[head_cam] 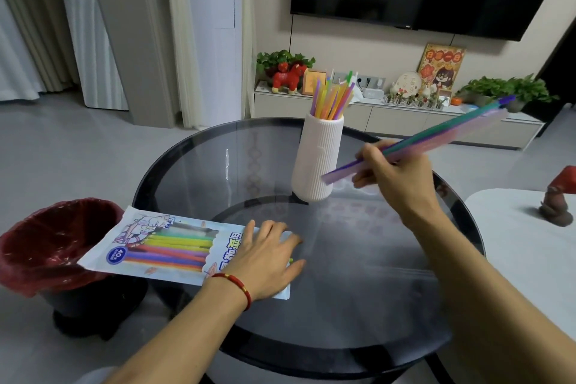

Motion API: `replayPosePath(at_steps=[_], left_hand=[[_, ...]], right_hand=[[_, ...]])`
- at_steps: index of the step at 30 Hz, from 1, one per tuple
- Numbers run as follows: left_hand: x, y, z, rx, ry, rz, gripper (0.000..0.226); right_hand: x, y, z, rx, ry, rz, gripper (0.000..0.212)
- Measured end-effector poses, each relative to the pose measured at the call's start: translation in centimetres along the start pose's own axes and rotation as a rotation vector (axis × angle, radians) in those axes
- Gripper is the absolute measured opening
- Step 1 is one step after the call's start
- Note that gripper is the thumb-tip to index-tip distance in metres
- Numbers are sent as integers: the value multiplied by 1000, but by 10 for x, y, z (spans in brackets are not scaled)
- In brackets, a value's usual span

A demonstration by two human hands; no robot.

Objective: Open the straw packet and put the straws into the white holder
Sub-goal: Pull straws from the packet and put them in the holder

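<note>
The straw packet, white and blue with coloured straws showing through its window, lies flat on the left side of the round glass table. My left hand rests flat on its right end, fingers spread. The white ribbed holder stands upright at the table's far middle with several coloured straws sticking out of its top. My right hand, just right of the holder, grips a bundle of purple, green and pink straws that slants up to the right.
A bin lined with a red bag stands on the floor left of the table, under the packet's overhanging end. A white table with a small brown and red figure is at the right. A TV cabinet with plants runs along the back wall.
</note>
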State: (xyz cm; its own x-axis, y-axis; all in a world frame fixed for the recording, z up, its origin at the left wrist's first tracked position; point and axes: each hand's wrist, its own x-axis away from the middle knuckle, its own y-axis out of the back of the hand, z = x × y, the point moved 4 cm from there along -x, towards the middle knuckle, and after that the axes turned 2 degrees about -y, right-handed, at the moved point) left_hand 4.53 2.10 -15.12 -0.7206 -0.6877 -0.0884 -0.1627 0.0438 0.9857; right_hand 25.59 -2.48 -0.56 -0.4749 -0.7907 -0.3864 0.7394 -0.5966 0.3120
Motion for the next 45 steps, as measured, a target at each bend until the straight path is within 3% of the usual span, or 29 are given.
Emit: replayPosePath(at_steps=[3,9,13,23,26,29,32,35,38,40,43,45], left_hand=[[0,-2,2,23,5,-26,51],[-3,1,10,146,39,-34,52],[-3,2,11,149,51,-23,55],[-5,4,11,154,71,34,51],[-4,4,11,147,76,50,51],[-5,5,11,145,80,65,51],[-5,5,10,132,77,71,51],[-4,5,10,133,80,83,52],[-3,8,10,155,84,74,53],[-1,12,11,191,93,52,54],[3,22,16,214,73,-52,62],[5,31,22,169,39,-92,78]], right_hand=[[-36,-1,32,-105,47,-128,15],[-86,-17,73,76,157,-174,22],[-101,-32,77,239,191,-130,28],[-117,-64,70,555,-30,48,36],[-118,-58,82,487,31,-33,39],[-116,-50,96,458,181,-234,39],[-112,-44,105,439,345,-372,68],[-113,-47,102,427,365,-254,80],[-114,-63,84,727,299,65,40],[-111,-69,76,851,314,183,40],[-105,-64,77,772,354,90,47],[-105,-63,72,800,355,110,48]])
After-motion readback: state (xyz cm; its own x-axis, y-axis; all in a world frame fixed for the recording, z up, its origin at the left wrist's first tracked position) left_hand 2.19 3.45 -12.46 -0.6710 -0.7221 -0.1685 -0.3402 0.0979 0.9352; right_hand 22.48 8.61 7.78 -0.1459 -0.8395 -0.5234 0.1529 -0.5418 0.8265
